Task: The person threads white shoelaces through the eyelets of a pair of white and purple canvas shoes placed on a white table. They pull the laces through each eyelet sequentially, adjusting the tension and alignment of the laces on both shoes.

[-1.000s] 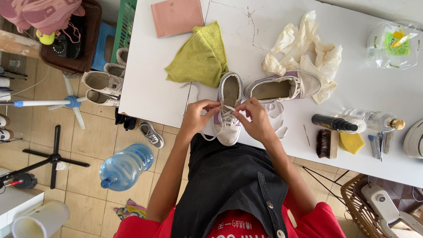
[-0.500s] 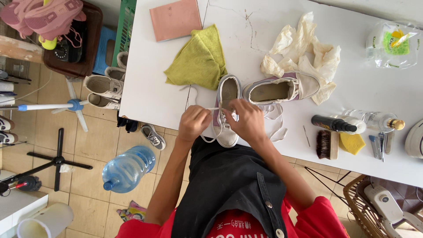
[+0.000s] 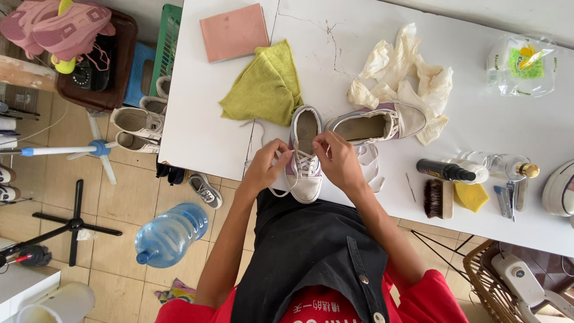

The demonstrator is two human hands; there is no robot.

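The white canvas sneaker with a lilac side panel (image 3: 305, 157) stands upright at the near edge of the white table (image 3: 203, 119), its toe toward the person. White laces cross over its tongue, and a loose loop of lace hangs over the table edge. The left hand (image 3: 265, 165) is closed, pinching a lace end beside the shoe. The right hand (image 3: 336, 159) is also closed, with its fingertips gripping the lace at the top eyelets.

Just beside the right hand lies the second white and lilac sneaker (image 3: 378, 124), turned on its side, with its opening toward the person. Behind it is crumpled cream-coloured paper (image 3: 412, 78). A folded yellow-green cloth (image 3: 266, 87) touches the heel of the first shoe, and a pink flat notebook (image 3: 233, 31) lies further away. On the right are a black bottle (image 3: 445, 171), a dark wooden brush (image 3: 437, 198) and a yellow sponge (image 3: 471, 196). A blue water jug (image 3: 170, 233) lies on the tiled floor.
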